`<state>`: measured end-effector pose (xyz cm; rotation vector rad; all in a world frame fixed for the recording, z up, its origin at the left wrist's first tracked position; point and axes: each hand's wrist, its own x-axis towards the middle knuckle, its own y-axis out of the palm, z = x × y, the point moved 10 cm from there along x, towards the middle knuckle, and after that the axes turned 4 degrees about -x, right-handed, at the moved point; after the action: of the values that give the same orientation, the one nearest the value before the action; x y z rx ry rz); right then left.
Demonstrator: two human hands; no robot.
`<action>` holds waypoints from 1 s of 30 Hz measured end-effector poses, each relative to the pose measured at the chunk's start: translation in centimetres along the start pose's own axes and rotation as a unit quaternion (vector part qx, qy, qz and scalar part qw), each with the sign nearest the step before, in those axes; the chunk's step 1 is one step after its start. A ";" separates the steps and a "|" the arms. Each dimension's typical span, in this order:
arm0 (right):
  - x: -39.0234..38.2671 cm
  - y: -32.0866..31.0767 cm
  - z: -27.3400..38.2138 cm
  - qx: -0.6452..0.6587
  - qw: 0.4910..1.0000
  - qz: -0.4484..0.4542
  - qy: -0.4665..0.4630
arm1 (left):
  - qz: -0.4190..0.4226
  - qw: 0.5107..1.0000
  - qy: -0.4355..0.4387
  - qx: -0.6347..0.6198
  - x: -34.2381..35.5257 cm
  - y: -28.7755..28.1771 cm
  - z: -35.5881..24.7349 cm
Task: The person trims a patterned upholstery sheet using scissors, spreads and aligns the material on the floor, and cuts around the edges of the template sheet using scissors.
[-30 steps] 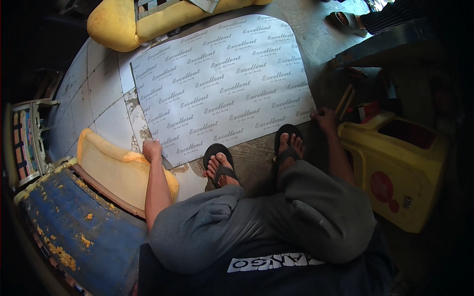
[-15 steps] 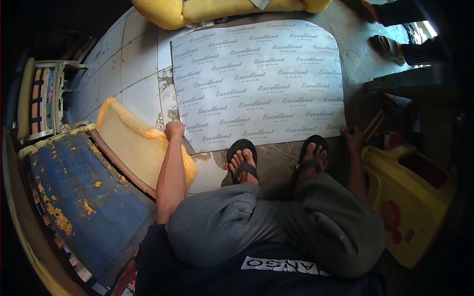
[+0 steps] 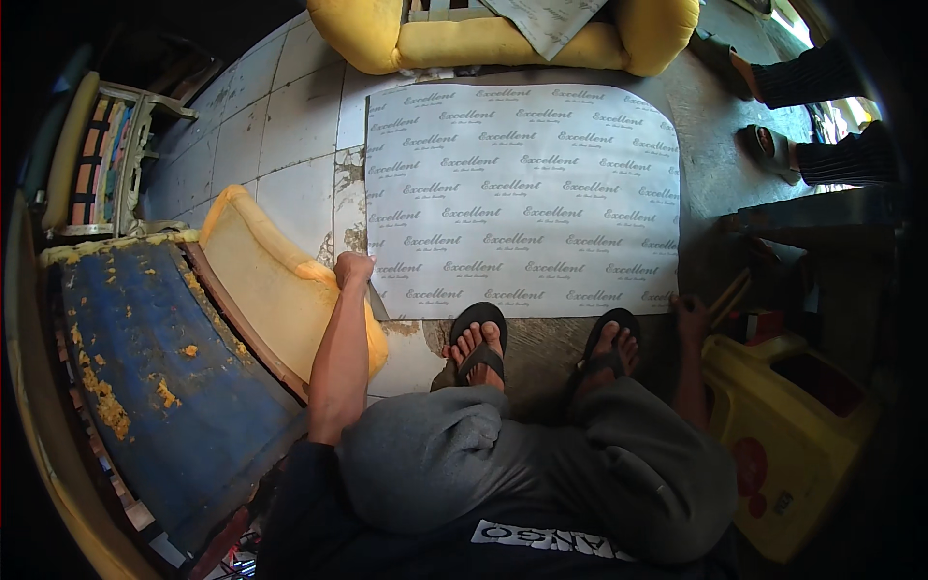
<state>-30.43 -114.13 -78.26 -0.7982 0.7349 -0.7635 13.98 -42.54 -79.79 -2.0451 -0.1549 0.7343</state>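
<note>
A large white sheet (image 3: 522, 208) with rows of grey printed script lies spread on the floor before my feet. Its far corners are rounded and its near edge runs just beyond my sandals. My left hand (image 3: 355, 269) grips the sheet's left edge near the closest corner, fingers closed. At the near right corner, my right hand (image 3: 690, 317) has its fingers bent against the sheet's edge; shadow hides part of them. Beside my left forearm rests a curved piece of yellow foam padding (image 3: 266, 266) with a wooden edge.
A yellow foam-padded seat frame (image 3: 474, 43) stands beyond the sheet. On the left lies a blue panel (image 3: 174, 377) with torn foam scraps. A yellow plastic container (image 3: 793, 416) stands at my right. Another person's sandalled foot (image 3: 773, 150) is at the far right.
The view has tipped, so everything sits lower in the picture. The sheet's near right corner has come toward me, and its near edge lies straighter. Both hands stay at its edges.
</note>
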 end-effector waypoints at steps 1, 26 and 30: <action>0.2 0.2 -0.3 -0.001 1.000 0.003 -0.003 | 0.006 1.000 0.005 0.018 -0.1 0.0 -0.3; -0.2 -0.8 0.5 -0.011 1.000 -0.004 0.027 | 0.141 0.986 -0.054 -0.075 -2.8 0.4 -2.0; 0.1 -0.1 -0.7 0.049 0.997 0.024 0.055 | 0.121 0.992 -0.027 -0.024 -1.6 0.6 -1.7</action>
<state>-30.99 -114.50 -78.61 -0.6521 0.8074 -0.7986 13.53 -44.71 -78.95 -2.1138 0.0472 0.9442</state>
